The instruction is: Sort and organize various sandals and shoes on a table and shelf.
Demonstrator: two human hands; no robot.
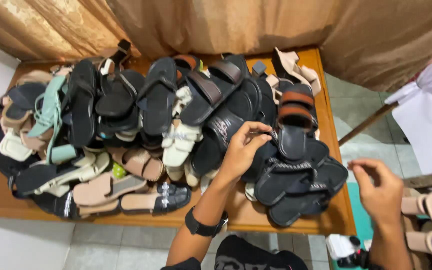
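A wooden counter (246, 212) fills the middle of the frame and it carries a big loose pile of sandals, thrown one over another without pairs, probably because they were emptied there all together. In the centre of the frame the left hand (241, 150) reaches into the pile; its fingers are curved and nearly closed, and the fingertips pinch the edge of a black sandal (226, 127) that lies under them, tilted against the others. It seems the hand takes it by the edge because this is the only free part between the neighbours. A black wristband (203, 227) sits on this arm, lower centre. At the right side of the frame the right hand (381, 192) is in the air beyond the counter's edge, well apart from the pile, with the fingers bent loosely and half open; it holds nothing that I can see. Just right of the left hand lies a black sandal with brown straps (296, 112), and below it a heap of black slippers (301, 185) near the counter's corner. In the left part of the frame a mint green strappy sandal (51, 115) lies over beige ones. Brown curtains (226, 25) hang behind, across the top of the frame.
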